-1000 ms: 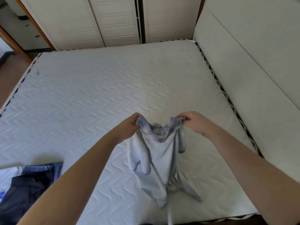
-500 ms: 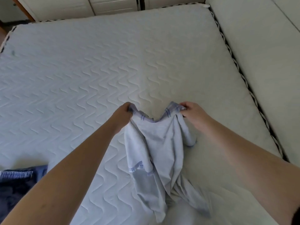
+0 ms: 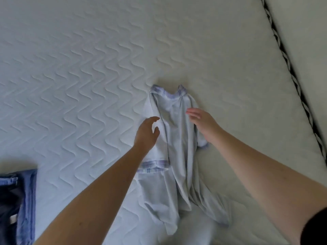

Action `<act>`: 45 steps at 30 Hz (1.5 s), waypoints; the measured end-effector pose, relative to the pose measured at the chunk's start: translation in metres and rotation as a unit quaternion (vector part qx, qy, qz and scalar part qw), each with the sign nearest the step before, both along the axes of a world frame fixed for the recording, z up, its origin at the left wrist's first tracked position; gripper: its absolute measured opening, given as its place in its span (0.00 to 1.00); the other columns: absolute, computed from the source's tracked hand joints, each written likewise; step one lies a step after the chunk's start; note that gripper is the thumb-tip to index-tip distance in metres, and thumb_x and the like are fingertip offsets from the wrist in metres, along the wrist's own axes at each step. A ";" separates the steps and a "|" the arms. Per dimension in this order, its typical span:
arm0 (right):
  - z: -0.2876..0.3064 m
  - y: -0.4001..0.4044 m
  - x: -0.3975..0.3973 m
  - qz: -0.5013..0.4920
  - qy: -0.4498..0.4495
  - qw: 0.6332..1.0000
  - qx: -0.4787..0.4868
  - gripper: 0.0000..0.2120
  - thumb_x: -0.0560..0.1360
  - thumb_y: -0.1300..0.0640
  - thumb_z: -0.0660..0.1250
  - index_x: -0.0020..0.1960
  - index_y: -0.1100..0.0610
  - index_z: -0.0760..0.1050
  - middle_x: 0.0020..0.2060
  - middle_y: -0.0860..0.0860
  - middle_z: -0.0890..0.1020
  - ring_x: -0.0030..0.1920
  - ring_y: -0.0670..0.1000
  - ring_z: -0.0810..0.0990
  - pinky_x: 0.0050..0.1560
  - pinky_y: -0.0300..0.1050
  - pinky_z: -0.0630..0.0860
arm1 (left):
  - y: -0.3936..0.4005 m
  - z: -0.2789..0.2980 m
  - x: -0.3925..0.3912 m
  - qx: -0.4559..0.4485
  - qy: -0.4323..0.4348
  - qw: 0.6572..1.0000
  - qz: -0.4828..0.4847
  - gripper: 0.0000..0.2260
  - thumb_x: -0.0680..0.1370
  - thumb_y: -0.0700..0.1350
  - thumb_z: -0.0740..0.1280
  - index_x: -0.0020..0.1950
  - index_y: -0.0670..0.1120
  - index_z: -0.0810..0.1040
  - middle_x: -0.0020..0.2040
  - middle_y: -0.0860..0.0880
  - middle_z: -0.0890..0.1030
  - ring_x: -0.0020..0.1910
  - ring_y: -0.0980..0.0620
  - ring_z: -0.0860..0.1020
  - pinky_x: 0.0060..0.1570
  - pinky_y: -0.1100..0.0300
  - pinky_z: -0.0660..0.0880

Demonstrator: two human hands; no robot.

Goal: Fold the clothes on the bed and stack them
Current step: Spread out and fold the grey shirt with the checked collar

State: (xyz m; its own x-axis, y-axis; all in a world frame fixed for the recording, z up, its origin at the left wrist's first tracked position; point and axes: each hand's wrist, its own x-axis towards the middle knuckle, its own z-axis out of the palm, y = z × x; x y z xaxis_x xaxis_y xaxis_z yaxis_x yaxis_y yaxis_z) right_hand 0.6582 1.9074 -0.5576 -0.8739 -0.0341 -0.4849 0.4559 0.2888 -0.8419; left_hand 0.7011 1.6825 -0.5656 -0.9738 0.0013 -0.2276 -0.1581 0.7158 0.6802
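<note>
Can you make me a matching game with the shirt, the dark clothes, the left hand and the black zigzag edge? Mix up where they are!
Things:
1. pale shirt
2. dark clothes
3. left hand
4. black zigzag edge

Places:
A. top right, running along the mattress side
B. open, over the shirt's left part
C. bottom left corner
D. lying in the middle of the mattress

Pairs: 1-D, 2-C, 3-B, 4-A

- Two bare forearms reach in from the lower edge of the head view, uncovered from wrist to above the elbow.
- The left hand (image 3: pixel 146 133) wears no ring, watch or glove.
- The right hand (image 3: pixel 203 121) is likewise bare.
- A dark, near-black sleeve edge (image 3: pixel 315 227) shows on the right upper arm, nearer the camera than the right hand.
</note>
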 end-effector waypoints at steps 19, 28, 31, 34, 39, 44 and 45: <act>-0.099 0.007 0.281 0.167 -0.162 0.920 0.314 0.27 0.73 0.42 0.68 0.68 0.54 0.71 0.65 0.55 0.75 0.68 0.57 0.70 0.65 0.52 0.68 | 0.054 -0.095 0.267 0.008 -0.303 0.944 0.133 0.21 0.78 0.38 0.62 0.69 0.48 0.65 0.45 0.48 0.77 0.42 0.47 0.77 0.41 0.52 0.74; -0.095 0.018 0.237 -0.036 -0.114 0.970 0.213 0.09 0.81 0.56 0.60 0.56 0.63 0.71 0.50 0.62 0.80 0.52 0.62 0.78 0.47 0.47 0.68 | -0.042 -0.068 0.227 -0.035 -0.191 0.962 0.194 0.05 0.77 0.40 0.58 0.46 0.47 0.72 0.35 0.49 0.76 0.35 0.48 0.74 0.31 0.56 0.67; -0.091 0.045 0.219 -0.082 -0.087 0.964 0.239 0.11 0.82 0.57 0.58 0.57 0.64 0.71 0.51 0.63 0.80 0.52 0.64 0.78 0.49 0.51 0.70 | -0.068 -0.070 0.227 -0.036 -0.192 0.963 0.186 0.06 0.80 0.43 0.61 0.56 0.49 0.72 0.41 0.49 0.78 0.36 0.49 0.76 0.31 0.59 0.68; -0.092 0.068 0.210 -0.101 -0.087 0.957 0.258 0.11 0.81 0.59 0.59 0.59 0.65 0.72 0.53 0.64 0.80 0.55 0.63 0.78 0.52 0.50 0.70 | -0.079 -0.076 0.234 -0.042 -0.179 0.965 0.186 0.10 0.80 0.45 0.64 0.62 0.50 0.73 0.40 0.52 0.78 0.36 0.53 0.77 0.31 0.63 0.68; -0.091 0.071 0.227 -0.065 -0.034 0.934 0.351 0.13 0.77 0.65 0.63 0.60 0.63 0.74 0.56 0.63 0.77 0.55 0.64 0.76 0.54 0.54 0.70 | -0.057 -0.084 0.256 -0.037 -0.160 0.977 0.134 0.12 0.79 0.52 0.65 0.59 0.49 0.74 0.49 0.48 0.79 0.45 0.50 0.79 0.38 0.64 0.71; -0.088 0.024 0.283 0.267 0.197 0.863 0.380 0.14 0.70 0.58 0.73 0.54 0.60 0.77 0.45 0.57 0.79 0.46 0.61 0.79 0.47 0.54 0.74 | -0.020 -0.090 0.299 -0.115 -0.176 0.978 -0.021 0.35 0.70 0.54 0.76 0.73 0.47 0.67 0.71 0.44 0.65 0.68 0.42 0.66 0.60 0.44 0.71; -0.091 0.014 0.294 0.318 0.179 0.849 0.383 0.18 0.70 0.53 0.73 0.57 0.58 0.76 0.49 0.56 0.79 0.50 0.60 0.79 0.51 0.55 0.73 | -0.015 -0.093 0.304 -0.092 -0.177 0.980 0.016 0.32 0.71 0.50 0.76 0.72 0.45 0.68 0.71 0.42 0.64 0.68 0.40 0.66 0.61 0.44 0.71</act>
